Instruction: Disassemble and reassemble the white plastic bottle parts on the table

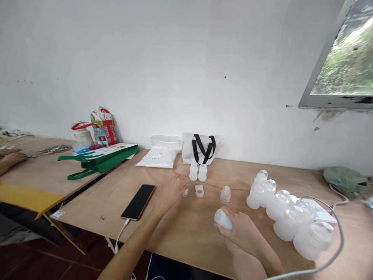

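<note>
My right hand [240, 229] is wrapped round a small frosted-white bottle [223, 219], tilted with its mouth toward the upper left. My left hand [173, 189] reaches over the table with fingers stretched out, beside a small clear ribbed piece [185, 192]; whether it touches the piece I cannot tell. Just right of it lies a translucent ring collar [199, 191]. A clear domed cap [225, 195] stands above my right hand. Behind these, two frosted bottles without caps, a left one [193, 172] and a right one [203, 172], stand side by side.
Several capped frosted bottles [284, 206] stand in rows at right, with a grey cable [340, 237] curving round them. A phone [139, 202] on a white cord lies left. Behind are a white packet [159, 155], a black-handled bag [201, 149] and a green-edged bag [107, 159]. Another person's hand [11, 160] rests far left.
</note>
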`<action>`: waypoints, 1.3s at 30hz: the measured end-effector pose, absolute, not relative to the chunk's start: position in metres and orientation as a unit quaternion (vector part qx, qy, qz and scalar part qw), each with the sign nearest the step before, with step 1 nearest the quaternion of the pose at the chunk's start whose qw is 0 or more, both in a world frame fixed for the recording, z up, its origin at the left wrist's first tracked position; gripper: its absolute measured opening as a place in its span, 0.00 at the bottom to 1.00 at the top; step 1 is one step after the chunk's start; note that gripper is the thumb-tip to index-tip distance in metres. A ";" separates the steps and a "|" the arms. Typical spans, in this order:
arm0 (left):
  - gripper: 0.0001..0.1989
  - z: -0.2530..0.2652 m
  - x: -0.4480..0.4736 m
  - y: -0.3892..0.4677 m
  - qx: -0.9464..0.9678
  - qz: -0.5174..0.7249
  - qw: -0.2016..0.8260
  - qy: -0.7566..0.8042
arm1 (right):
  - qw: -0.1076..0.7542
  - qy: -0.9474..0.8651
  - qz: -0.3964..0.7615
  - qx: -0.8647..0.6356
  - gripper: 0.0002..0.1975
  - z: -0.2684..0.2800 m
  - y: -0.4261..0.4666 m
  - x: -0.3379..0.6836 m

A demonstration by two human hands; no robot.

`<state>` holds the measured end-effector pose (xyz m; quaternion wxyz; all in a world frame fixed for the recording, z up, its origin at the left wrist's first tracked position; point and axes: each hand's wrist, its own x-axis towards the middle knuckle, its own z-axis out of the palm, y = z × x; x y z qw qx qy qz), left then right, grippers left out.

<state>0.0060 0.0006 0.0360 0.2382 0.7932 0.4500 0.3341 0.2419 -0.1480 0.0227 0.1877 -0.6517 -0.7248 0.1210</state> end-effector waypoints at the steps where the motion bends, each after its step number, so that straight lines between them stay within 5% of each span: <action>1: 0.14 0.039 0.010 -0.011 0.794 0.336 0.250 0.441 | 0.185 -0.726 0.137 -0.648 0.06 0.023 -0.148 0.240; 5: 0.16 0.046 0.030 -0.067 0.825 0.256 0.402 0.305 | 0.199 -0.718 0.169 -0.645 0.04 0.023 -0.148 0.232; 9: 0.16 0.041 0.046 -0.090 0.834 0.233 0.414 0.279 | 0.203 -0.719 0.153 -0.647 0.15 0.016 -0.146 0.228; 18: 0.22 0.027 0.064 -0.049 0.768 0.240 0.474 0.357 | 0.220 -0.717 -0.149 -0.645 0.13 -0.016 -0.140 0.221; 26: 0.28 0.029 0.074 -0.045 0.743 0.270 0.480 0.380 | 0.268 -0.670 -0.251 -0.645 0.19 -0.017 -0.134 0.224; 32: 0.25 0.040 0.068 -0.062 0.787 0.255 0.490 0.276 | 0.344 -0.690 -0.080 -0.632 0.04 -0.015 -0.132 0.229; 35: 0.24 0.039 0.067 -0.056 0.784 0.237 0.492 0.295 | 0.319 -0.694 -0.107 -0.637 0.06 -0.015 -0.130 0.235; 39: 0.25 0.030 0.073 -0.036 0.760 0.311 0.347 0.453 | 0.300 -0.683 -0.192 -0.637 0.11 -0.018 -0.124 0.245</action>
